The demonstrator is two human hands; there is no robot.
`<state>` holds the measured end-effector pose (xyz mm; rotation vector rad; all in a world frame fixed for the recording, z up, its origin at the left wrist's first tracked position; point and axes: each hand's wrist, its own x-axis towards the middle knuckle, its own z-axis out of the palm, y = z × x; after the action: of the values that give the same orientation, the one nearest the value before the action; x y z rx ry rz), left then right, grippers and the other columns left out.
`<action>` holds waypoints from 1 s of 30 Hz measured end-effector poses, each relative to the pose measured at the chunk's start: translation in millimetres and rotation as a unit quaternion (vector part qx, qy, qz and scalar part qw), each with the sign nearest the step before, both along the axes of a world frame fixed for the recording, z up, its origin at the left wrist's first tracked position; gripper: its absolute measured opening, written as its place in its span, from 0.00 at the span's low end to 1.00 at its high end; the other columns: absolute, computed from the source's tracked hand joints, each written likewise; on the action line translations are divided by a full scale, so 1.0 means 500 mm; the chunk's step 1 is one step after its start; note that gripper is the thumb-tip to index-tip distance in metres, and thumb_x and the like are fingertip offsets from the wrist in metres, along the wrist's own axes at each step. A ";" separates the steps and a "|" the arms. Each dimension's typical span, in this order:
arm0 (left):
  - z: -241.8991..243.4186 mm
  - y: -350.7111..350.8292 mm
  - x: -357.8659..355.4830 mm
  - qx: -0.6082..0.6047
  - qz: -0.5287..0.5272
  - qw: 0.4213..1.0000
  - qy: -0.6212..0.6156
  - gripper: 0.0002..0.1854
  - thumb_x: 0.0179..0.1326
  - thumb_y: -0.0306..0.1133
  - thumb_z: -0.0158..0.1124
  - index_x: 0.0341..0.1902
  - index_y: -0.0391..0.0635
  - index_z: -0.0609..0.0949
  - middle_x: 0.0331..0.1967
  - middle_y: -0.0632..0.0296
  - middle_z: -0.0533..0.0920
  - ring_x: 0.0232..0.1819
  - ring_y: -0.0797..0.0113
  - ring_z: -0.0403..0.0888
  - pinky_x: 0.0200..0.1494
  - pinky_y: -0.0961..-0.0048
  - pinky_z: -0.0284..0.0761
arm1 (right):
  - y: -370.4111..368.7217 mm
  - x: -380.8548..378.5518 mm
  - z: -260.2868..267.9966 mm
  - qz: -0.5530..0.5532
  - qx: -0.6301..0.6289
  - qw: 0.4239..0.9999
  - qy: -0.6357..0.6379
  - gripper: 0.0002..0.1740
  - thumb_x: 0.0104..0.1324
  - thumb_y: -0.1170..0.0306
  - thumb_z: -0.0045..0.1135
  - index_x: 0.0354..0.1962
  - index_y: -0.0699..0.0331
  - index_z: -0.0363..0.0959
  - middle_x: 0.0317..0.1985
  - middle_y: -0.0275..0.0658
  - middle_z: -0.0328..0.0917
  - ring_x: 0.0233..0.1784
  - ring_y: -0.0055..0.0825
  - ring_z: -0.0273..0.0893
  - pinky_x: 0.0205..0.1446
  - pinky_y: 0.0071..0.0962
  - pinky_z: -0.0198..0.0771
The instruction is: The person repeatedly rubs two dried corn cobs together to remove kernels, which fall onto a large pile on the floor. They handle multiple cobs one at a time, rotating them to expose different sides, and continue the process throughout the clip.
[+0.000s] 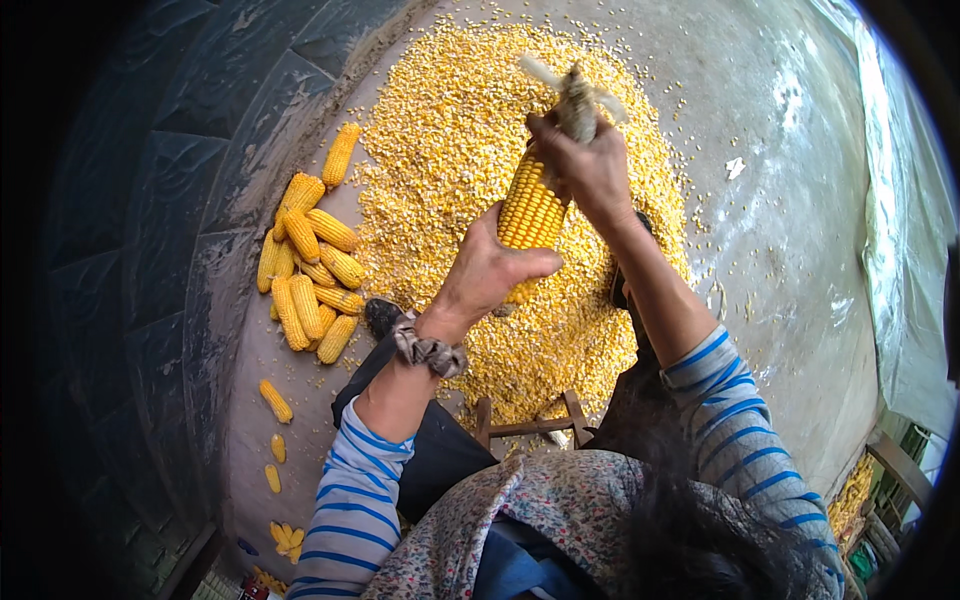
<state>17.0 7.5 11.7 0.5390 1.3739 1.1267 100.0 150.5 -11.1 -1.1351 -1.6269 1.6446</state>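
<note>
In the head view an ear of yellow corn [531, 210] is held at a slant above a wide heap of loose corn kernels [450, 127]. Around its lower part my left hand [499, 262] is wrapped, thumb across the front; a scrunchie circles that wrist. My right hand [589, 161] closes on the upper part of the ear and on a bare, shelled cob [577, 112] with bits of dry husk, which points up out of the fist. The fingers of the right hand are partly hidden, as is the place where cob and ear meet.
A pile of whole corn ears [304, 300] lies left of the heap, with smaller ears [275, 401] nearer me. A wooden stool or frame [531, 428] stands between my legs. Dark sheeting [172, 195] borders the left, pale plastic sheeting [900, 225] the right. Scattered kernels lie on the floor.
</note>
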 end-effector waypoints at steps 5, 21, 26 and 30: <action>-0.030 -0.003 -0.031 0.035 0.016 0.995 0.094 0.23 0.45 0.33 0.70 0.46 0.37 0.75 0.32 0.63 0.80 0.31 0.71 0.79 0.34 0.73 0.76 | 0.010 0.016 0.053 0.172 -0.110 0.979 0.025 0.27 0.60 0.53 0.65 0.50 0.63 0.74 0.36 0.36 0.79 0.26 0.17 0.72 0.23 0.18 0.67; -0.016 -0.003 -0.013 0.026 0.017 0.998 0.060 0.24 0.45 0.32 0.69 0.46 0.34 0.74 0.29 0.66 0.78 0.27 0.76 0.74 0.30 0.75 0.73 | 0.003 0.007 0.021 0.077 -0.061 0.995 0.008 0.29 0.60 0.48 0.65 0.45 0.66 0.75 0.24 0.32 0.74 0.25 0.17 0.72 0.26 0.19 0.67; -0.047 -0.002 -0.032 0.044 -0.025 0.987 0.154 0.23 0.48 0.27 0.69 0.49 0.36 0.75 0.35 0.65 0.80 0.35 0.75 0.77 0.39 0.75 0.74 | -0.025 0.003 0.031 0.193 0.176 0.965 0.009 0.30 0.57 0.51 0.67 0.46 0.68 0.75 0.38 0.44 0.76 0.38 0.28 0.75 0.41 0.28 0.74; -0.063 -0.008 -0.008 0.034 0.013 0.972 0.233 0.26 0.43 0.34 0.70 0.45 0.34 0.74 0.31 0.54 0.83 0.31 0.64 0.82 0.36 0.68 0.78 | -0.046 -0.008 -0.003 0.095 0.064 0.991 -0.068 0.21 0.54 0.57 0.68 0.38 0.65 0.80 0.29 0.46 0.81 0.29 0.34 0.79 0.36 0.33 0.76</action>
<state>12.9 3.4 -19.6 0.8765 1.7516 1.1126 96.1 127.3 -12.8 -1.0757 -1.9509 1.5797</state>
